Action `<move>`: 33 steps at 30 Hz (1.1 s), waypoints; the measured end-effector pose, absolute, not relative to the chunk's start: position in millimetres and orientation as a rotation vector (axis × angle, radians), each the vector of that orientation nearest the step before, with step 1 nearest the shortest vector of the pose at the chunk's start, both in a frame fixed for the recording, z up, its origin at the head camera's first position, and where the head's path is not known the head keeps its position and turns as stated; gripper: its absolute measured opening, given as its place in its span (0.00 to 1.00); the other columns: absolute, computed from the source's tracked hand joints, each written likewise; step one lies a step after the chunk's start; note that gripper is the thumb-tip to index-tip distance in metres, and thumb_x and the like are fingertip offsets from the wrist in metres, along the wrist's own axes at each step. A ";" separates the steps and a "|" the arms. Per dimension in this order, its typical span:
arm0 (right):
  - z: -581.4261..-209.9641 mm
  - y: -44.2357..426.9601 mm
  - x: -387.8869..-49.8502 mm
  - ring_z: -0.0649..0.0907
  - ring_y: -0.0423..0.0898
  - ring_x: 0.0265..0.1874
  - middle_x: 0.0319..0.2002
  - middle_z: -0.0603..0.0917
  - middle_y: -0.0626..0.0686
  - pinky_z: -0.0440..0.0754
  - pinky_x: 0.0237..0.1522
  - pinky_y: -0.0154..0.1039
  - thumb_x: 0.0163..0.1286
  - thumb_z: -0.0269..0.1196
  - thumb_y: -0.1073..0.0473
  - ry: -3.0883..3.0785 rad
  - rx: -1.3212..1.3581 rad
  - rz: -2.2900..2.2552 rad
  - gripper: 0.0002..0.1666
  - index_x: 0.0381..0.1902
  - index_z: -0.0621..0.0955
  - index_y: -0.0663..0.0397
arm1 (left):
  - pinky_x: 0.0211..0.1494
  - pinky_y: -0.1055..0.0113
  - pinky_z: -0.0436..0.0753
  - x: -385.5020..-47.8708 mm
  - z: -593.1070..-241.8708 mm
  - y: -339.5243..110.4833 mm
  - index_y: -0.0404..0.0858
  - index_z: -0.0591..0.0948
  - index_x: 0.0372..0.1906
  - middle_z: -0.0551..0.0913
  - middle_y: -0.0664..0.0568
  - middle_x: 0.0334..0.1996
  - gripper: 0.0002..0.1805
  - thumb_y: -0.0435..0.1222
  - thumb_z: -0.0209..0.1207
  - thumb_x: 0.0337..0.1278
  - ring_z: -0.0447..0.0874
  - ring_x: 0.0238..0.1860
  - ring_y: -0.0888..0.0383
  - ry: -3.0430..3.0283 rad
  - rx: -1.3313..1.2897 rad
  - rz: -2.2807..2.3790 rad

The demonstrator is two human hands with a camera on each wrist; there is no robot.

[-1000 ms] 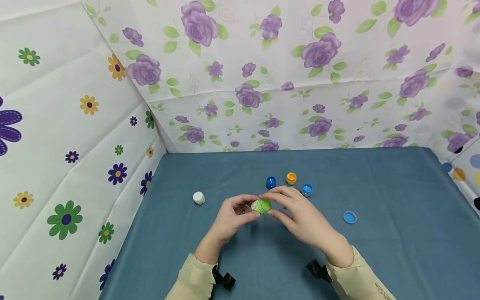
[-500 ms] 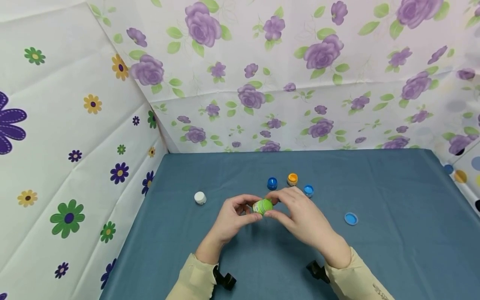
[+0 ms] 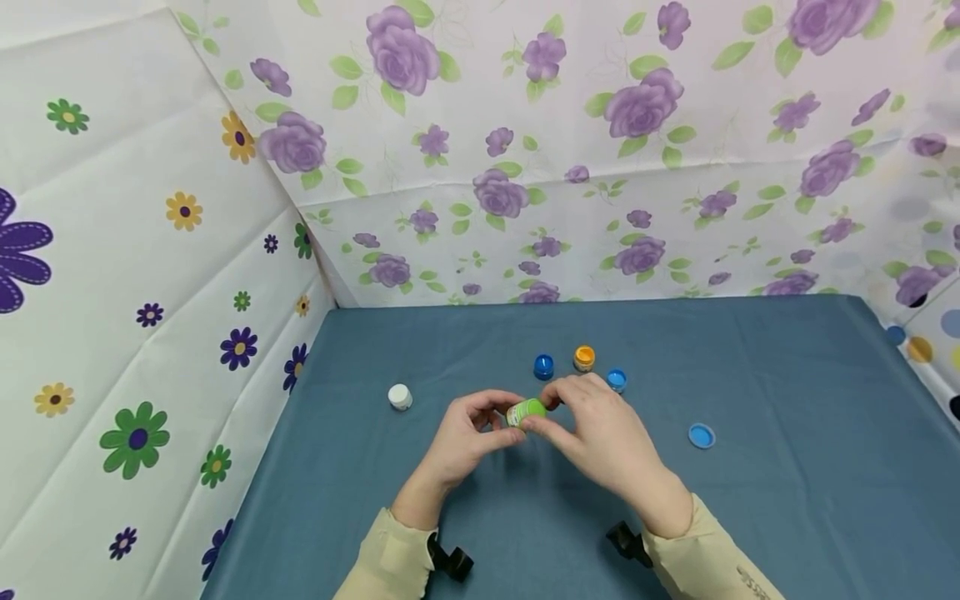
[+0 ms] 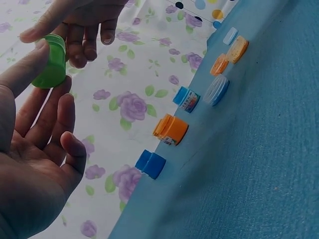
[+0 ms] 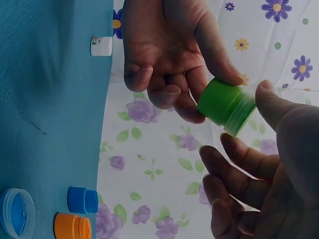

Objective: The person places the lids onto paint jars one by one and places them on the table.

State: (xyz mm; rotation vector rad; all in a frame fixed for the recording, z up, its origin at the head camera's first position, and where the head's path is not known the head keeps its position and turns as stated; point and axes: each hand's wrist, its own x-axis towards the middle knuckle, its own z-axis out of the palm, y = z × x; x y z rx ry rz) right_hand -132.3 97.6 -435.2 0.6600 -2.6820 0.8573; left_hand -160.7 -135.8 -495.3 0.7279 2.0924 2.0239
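My left hand (image 3: 468, 433) pinches a small green paint jar (image 3: 517, 414) between thumb and fingers, tilted and held above the table. The right hand (image 3: 600, 429) has its thumb and forefinger at the jar's screw lid (image 5: 240, 115), which sits on the jar. In the right wrist view the thumb touches one side of that lid and the forefinger the other. Beyond the hands stand a dark blue jar (image 3: 543, 367), an orange jar (image 3: 584, 358) and a light blue jar (image 3: 617, 381). The right hand hides part of the table behind it.
A white jar (image 3: 400, 397) stands on the blue tablecloth to the left. One blue lid (image 3: 701, 436) lies at the right. The left wrist view shows more loose lids, among them an orange lid (image 4: 237, 49). Flowered cloth (image 3: 450, 125) hangs behind the table.
My right thumb and fingers have shifted round the lid, the thumb moving leftward across it. The left hand keeps its hold on the green jar. The other jars have not moved.
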 end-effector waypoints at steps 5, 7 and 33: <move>-432.4 98.8 -131.0 0.77 0.41 0.35 0.31 0.80 0.38 0.77 0.35 0.42 0.79 0.65 0.38 -2.713 0.644 0.868 0.17 0.34 0.84 0.38 | 0.40 0.63 0.79 -160.2 -492.5 -136.6 0.34 0.88 0.57 0.87 0.48 0.49 0.18 0.30 0.73 0.63 0.80 0.41 0.55 2.095 0.726 2.032; -431.0 100.4 -130.4 0.73 0.39 0.30 0.26 0.76 0.36 0.74 0.32 0.40 0.82 0.61 0.38 -2.732 0.631 0.879 0.20 0.30 0.84 0.36 | 0.40 0.64 0.78 -160.5 -492.0 -136.8 0.34 0.88 0.57 0.87 0.48 0.49 0.18 0.30 0.74 0.63 0.80 0.42 0.56 2.091 0.721 2.044; -439.6 119.3 -135.8 0.80 0.50 0.65 0.66 0.81 0.48 0.82 0.61 0.49 0.73 0.73 0.61 -2.460 1.071 1.028 0.32 0.73 0.80 0.45 | 0.41 0.67 0.80 -163.5 -494.2 -137.6 0.30 0.86 0.58 0.86 0.51 0.48 0.19 0.34 0.73 0.67 0.79 0.41 0.53 2.018 0.744 2.093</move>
